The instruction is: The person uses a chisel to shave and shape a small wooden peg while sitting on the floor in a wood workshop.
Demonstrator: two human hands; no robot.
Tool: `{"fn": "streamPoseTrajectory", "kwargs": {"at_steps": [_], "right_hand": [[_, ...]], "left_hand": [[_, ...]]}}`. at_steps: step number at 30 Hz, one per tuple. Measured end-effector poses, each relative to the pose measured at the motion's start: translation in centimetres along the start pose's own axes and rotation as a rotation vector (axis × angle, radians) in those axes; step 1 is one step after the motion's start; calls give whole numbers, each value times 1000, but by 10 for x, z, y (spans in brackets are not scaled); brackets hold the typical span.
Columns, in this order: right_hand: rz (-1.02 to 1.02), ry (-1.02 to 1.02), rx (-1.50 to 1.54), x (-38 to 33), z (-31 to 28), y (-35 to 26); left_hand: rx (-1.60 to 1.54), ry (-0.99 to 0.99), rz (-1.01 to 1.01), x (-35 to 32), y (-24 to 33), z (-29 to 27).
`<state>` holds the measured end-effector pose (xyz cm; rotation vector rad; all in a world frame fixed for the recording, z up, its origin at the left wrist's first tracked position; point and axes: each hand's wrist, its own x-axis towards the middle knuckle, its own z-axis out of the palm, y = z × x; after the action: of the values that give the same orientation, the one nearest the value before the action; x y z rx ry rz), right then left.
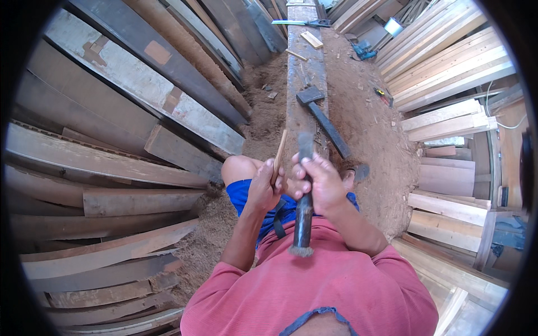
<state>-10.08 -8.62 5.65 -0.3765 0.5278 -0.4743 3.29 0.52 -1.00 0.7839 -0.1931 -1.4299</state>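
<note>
My left hand (265,186) is closed round a thin strip of wood (281,147), which points up and away from me. In my right hand (320,180) is a chisel (303,218). Its flat metal blade points away from me, and its dark handle, with a frayed butt end, points back at my chest. The two hands are close together over my lap, and the blade is a little to the right of the strip. Beyond them, a mallet (324,121) with a dark block head lies on the narrow plank bench (297,73), its handle slanting toward my right knee.
On the bench's far end lie a handsaw (302,23) and a small wood block (311,40). A blue power tool (364,51) and a small yellow-and-red tool (383,96) lie on the sawdust-covered floor (367,134). Boards (112,140) lean along the left, and lighter timber (448,67) is stacked right.
</note>
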Motion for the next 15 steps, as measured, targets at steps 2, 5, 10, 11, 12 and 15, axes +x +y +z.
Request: {"fn": "streamPoseTrajectory", "kwargs": {"at_steps": [2, 5, 10, 11, 12, 15], "right_hand": [[134, -38, -50, -6, 17, 11], [223, -69, -64, -14, 31, 25], [246, -94, -86, -26, 29, 27], [248, -89, -84, -28, 29, 28], [212, -91, -117, -29, 29, 26], [4, -77, -180, -48, 30, 8]], "left_hand": [[107, 133, 52, 14, 3, 5], [340, 207, 171, 32, 8, -7], [420, 56, 187, 17, 19, 4], [454, 45, 208, 11, 20, 9], [454, 46, 214, 7, 24, 19], [1166, -18, 581, -11, 10, 11]]}}
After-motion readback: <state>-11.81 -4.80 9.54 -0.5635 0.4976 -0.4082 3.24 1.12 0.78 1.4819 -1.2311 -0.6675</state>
